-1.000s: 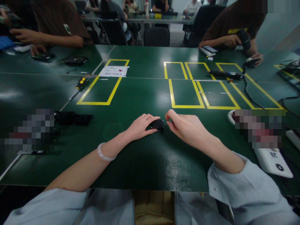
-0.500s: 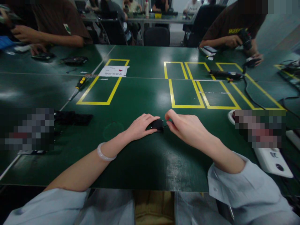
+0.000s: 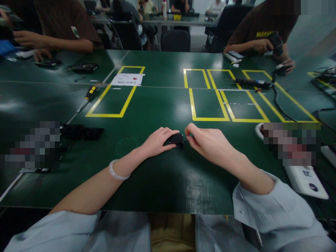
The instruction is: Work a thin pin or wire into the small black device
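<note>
A small black box-shaped object (image 3: 176,140) lies on the green table (image 3: 168,182) in front of me. Wrapped round its left side, my left hand (image 3: 160,141) grips it between thumb and fingers. My right hand (image 3: 207,141) is just to the right of the object, its thumb and forefinger pinched together. A thin dark tip, like a fine tool or wire, shows between those fingertips and points at the object's right side. The rest of that thin thing is hidden inside my right hand.
Yellow tape rectangles (image 3: 193,105) mark the table beyond my hands. A yellow-black screwdriver (image 3: 90,93) and a paper label (image 3: 128,79) lie at the left. Black parts (image 3: 84,132) sit nearer left; a white power strip (image 3: 306,180) lies right. Two people work across the table.
</note>
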Action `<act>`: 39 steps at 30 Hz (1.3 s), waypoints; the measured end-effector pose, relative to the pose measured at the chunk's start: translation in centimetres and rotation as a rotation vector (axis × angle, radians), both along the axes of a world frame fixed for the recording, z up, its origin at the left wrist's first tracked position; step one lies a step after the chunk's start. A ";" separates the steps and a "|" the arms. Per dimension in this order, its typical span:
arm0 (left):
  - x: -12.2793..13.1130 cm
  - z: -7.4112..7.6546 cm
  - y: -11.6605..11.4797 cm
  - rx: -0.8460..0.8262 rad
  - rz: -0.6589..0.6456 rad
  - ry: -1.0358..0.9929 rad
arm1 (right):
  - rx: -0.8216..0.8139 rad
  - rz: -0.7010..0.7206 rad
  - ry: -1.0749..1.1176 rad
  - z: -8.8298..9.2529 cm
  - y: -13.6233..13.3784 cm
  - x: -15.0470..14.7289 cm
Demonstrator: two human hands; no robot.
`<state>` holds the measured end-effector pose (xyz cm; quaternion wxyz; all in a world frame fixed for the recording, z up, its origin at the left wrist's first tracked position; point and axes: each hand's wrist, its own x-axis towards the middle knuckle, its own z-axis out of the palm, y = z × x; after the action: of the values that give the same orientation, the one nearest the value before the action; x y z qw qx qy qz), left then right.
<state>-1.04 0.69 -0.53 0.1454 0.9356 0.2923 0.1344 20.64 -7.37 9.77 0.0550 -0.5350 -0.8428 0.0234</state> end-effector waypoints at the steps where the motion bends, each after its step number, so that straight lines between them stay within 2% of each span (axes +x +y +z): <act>1: 0.0 0.0 0.0 0.001 0.001 -0.001 | -0.001 0.001 0.005 0.0 0.0 0.0; 39: 0.1 0.2 -0.1 -0.008 0.016 0.002 | 0.003 0.039 0.049 -0.1 -0.1 -0.1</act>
<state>-0.97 0.59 -0.36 0.1476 0.9329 0.3003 0.1333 20.51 -7.52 9.68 0.0761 -0.5175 -0.8515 0.0362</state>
